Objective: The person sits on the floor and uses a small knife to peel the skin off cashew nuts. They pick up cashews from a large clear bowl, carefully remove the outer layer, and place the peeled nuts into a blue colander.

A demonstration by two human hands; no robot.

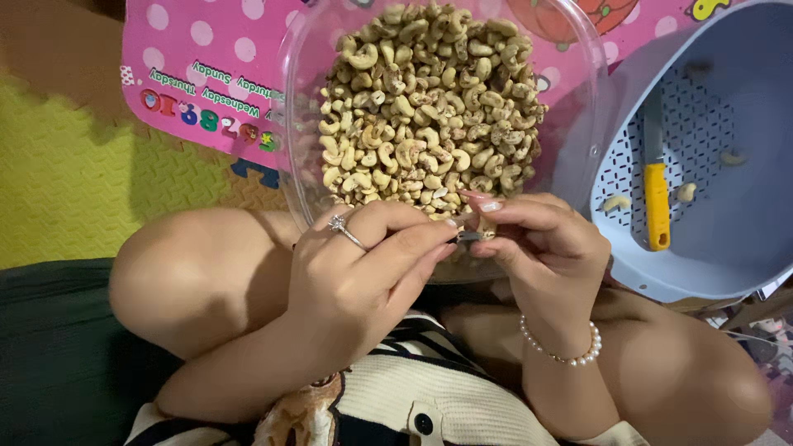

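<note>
Here, at frame centre below the clear bowl (299, 124) of cashews (429, 99), my left hand (363, 264) grips a small blade and my right hand (537, 239) pinches one cashew (479, 234), so I should scrape lightly, edge turned from my fingertips.

Soft, even indoor light, gentle shadows under the hands, mostly sharp focus

left hand (363, 264): stone ring | right hand (537, 244): pearl bracelet, painted nails | top: cream, dark stripes
</note>
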